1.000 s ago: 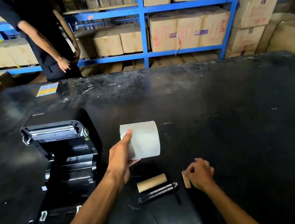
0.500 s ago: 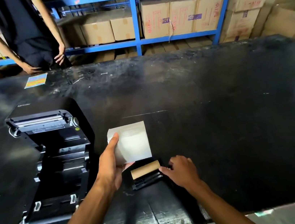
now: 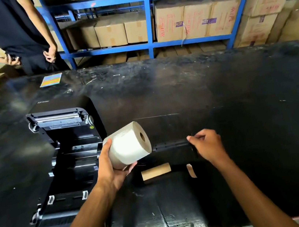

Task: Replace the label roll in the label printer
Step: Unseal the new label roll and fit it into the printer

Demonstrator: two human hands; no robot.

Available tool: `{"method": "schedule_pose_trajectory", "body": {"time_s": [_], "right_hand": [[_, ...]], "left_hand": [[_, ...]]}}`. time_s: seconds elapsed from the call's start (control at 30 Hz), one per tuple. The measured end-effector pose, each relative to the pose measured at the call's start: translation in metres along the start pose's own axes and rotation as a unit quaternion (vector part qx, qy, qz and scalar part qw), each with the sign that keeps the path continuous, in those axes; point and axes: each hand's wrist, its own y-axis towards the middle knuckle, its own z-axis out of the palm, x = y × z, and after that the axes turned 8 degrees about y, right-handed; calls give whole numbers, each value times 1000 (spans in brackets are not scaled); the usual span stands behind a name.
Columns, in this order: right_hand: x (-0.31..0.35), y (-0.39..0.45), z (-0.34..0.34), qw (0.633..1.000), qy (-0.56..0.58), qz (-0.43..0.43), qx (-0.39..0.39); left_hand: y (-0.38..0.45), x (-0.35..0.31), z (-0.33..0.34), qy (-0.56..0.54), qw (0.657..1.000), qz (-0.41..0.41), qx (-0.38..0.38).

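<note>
Left of both hands, the open label printer (image 3: 65, 160) sits on the black table (image 3: 241, 119). Lifted between them, the white label roll (image 3: 128, 144) fills the left hand (image 3: 112, 168); the right hand (image 3: 208, 145) pinches the black spindle (image 3: 170, 145), pointing at the roll's core. Just below lies the empty cardboard core (image 3: 155, 171).

The right hand (image 3: 208, 146) has lifted the black spindle (image 3: 171, 145) toward the now-turned label roll (image 3: 128, 145).

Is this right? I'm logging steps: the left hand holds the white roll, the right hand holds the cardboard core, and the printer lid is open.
Not quite. The head view shows the right hand holding the black spindle; the cardboard core lies on the table. The left hand does hold the white roll, and the printer lid is open.
</note>
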Motion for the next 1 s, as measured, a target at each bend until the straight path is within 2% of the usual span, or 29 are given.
{"method": "schedule_pose_trajectory", "body": {"time_s": [0.13, 0.23, 0.3, 0.4, 0.47, 0.53, 0.87, 0.93, 1.0], "right_hand": [[21, 0, -4, 992, 122, 17, -3], [28, -7, 6, 989, 151, -9, 10], [30, -10, 12, 989, 143, -44, -8], [33, -16, 11, 982, 116, -139, -63], [37, -22, 8, 961, 96, -241, -93], [42, -29, 9, 946, 86, -294, -102], [53, -43, 47, 949, 151, -276, 19], [56, -45, 45, 956, 189, -223, 34], [64, -49, 41, 956, 250, -130, 82]], "left_hand": [[0, -3, 4, -18, 1000, -4, 0], [-5, -2, 11, -37, 999, -13, 13], [-7, -2, 13, -37, 999, -7, 21], [-6, -3, 14, -15, 999, 25, 40], [-6, -6, 15, 25, 996, 64, 56], [-8, -11, 19, 64, 991, 101, 67], [-23, -16, 47, 116, 982, 129, 80], [-26, -14, 50, 117, 980, 144, 77], [-27, -14, 52, 120, 977, 155, 79]]}}
